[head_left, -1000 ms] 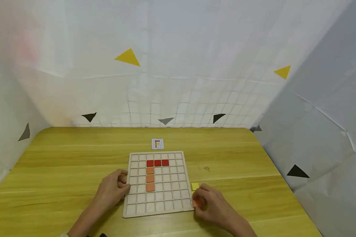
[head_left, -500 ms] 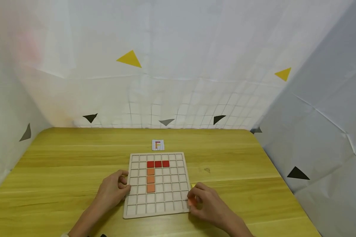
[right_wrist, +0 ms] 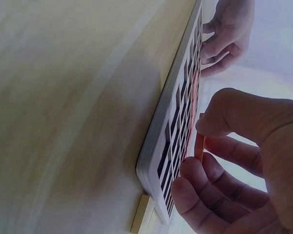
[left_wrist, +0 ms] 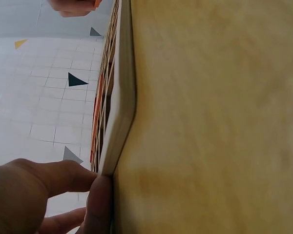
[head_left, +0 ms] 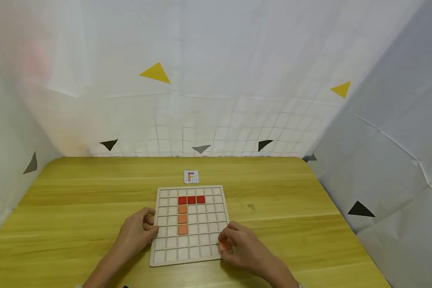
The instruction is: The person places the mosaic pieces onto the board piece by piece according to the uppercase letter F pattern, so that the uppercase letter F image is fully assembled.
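Note:
A wooden grid board (head_left: pixel 205 240) lies on the table, three red tiles (head_left: pixel 191 200) in a row and three orange tiles (head_left: pixel 182 219) in a column below the leftmost red one. At the board's left edge, my left hand (head_left: pixel 137 230) holds the rim between thumb and fingers; the left wrist view has the thumb and a finger meeting on the edge (left_wrist: pixel 118 97). My right hand (head_left: pixel 243 246) pinches another orange tile (head_left: pixel 225 245) over the lower right corner of the board. In the right wrist view this tile (right_wrist: pixel 199 146) stands on edge between thumb and fingers.
Behind the board lies a small card (head_left: pixel 191 177) printed with a coloured grid pattern. A yellow piece (right_wrist: pixel 142 214) lies against the board's edge in the right wrist view; the right hand hides it from the head view. White sheeting (head_left: pixel 216 100) walls the table's back and sides.
My right hand has moved left with the orange tile, from beside the board to over its lower right cells, covering the yellow tile in the head view. The left hand has stayed put.

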Tool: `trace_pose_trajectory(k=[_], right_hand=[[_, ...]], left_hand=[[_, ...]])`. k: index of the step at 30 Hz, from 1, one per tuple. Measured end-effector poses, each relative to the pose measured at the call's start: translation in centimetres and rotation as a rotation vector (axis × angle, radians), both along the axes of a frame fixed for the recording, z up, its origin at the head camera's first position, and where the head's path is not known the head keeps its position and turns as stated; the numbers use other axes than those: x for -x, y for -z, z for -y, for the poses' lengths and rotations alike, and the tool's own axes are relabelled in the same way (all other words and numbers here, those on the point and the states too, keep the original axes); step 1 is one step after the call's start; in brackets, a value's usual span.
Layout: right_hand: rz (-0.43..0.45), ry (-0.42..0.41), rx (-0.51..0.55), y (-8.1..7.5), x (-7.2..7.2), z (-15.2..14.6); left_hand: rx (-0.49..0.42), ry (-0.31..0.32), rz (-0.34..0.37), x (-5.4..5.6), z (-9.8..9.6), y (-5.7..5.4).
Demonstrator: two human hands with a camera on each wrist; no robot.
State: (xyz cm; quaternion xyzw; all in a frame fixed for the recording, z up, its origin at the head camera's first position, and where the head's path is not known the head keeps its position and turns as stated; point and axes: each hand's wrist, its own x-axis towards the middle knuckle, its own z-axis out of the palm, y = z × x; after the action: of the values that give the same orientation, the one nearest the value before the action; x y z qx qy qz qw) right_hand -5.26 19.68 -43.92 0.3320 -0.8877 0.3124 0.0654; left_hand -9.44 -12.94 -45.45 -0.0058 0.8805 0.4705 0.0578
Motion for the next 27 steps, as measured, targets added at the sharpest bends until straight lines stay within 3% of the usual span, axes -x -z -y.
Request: trace_pose_trajectory(k=[15, 27], right_hand=[[-0.018, -0.048, -0.003, -0.1, 0.5, 1.7], [0.04, -0.084, -0.021, -0.4, 0.9, 3.2]], left_hand=[[-0.011, 0.004, -0.022, 0.0, 0.1, 0.1], [-0.027, 0.007, -0.02, 0.0, 0.1, 0.0]])
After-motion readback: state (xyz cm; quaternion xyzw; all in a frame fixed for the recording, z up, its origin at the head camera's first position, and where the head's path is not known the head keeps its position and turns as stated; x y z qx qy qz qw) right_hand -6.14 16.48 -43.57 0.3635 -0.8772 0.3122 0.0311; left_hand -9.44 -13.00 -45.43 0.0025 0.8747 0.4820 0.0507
